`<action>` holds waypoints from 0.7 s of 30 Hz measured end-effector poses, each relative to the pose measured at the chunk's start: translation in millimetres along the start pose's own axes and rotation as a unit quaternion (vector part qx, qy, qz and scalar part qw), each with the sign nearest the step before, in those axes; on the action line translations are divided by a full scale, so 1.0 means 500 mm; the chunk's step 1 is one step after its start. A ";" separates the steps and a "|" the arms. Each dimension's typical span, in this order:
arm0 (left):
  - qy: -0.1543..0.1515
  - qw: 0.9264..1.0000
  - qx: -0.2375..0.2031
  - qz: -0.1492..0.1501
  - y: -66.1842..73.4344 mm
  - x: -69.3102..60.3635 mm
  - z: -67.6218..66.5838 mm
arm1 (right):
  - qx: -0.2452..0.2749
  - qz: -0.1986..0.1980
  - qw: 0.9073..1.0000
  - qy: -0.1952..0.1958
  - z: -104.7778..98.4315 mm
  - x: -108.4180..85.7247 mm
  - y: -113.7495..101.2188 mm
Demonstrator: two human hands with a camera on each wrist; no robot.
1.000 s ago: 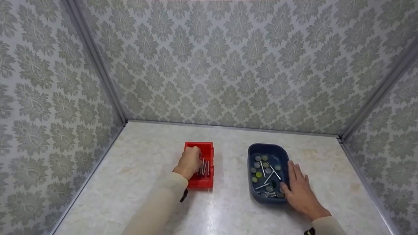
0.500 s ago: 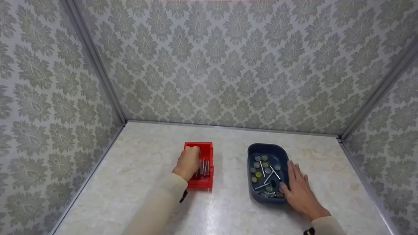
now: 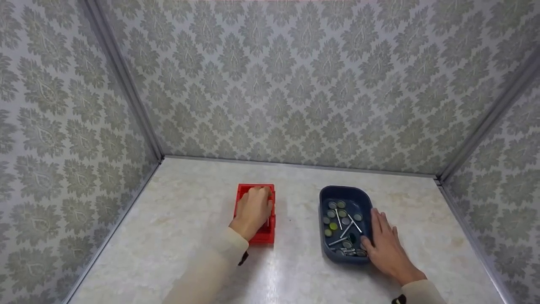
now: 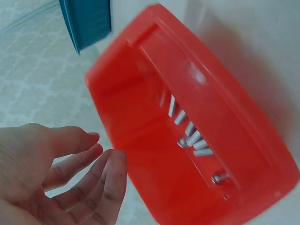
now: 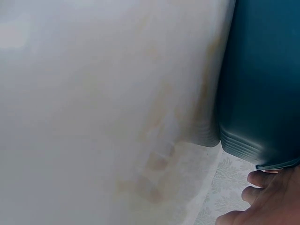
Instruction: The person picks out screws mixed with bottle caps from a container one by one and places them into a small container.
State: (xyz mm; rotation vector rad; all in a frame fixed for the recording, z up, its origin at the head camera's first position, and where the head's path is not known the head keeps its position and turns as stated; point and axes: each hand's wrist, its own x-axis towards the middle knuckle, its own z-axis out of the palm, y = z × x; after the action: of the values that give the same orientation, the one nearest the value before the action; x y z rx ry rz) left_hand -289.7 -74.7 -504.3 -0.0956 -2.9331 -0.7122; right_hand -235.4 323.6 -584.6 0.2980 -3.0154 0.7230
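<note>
A red bin (image 3: 273, 236) stands left of centre on the table, with several silver bolts (image 4: 190, 131) lying in it along one wall. Over it hovers my left hand (image 3: 253, 211), fingers bent downward. In the left wrist view thumb and fingertips are apart and nothing shows between them. To the right is a dark blue tub (image 3: 322, 196) holding several small round discs (image 3: 342, 213), one yellow-green (image 3: 333, 226), and several loose bolts (image 3: 346, 230). My right hand (image 3: 388, 251) rests against the tub's right side, fingers straight along the wall, thumb at the rim.
Both containers stand on a pale marbled table (image 3: 190, 194). Patterned wall panels (image 3: 278, 84) enclose it at the back and both sides, with grey metal strips (image 3: 126, 80) along the corners.
My left hand has shifted right across the red bin, from its left side to over its middle, and now covers the bolts in the head view. The right hand stays put.
</note>
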 end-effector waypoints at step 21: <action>0.007 0.982 -0.010 0.190 0.150 -0.061 0.103 | 0.007 0.001 1.000 0.007 -0.002 -0.002 -0.001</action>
State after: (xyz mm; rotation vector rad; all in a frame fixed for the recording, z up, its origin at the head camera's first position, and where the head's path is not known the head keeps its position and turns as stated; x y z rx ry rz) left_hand -257.9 14.9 -519.9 -0.6294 -2.7704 -0.6742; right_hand -234.1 323.8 -583.6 0.2884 -2.9997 0.7443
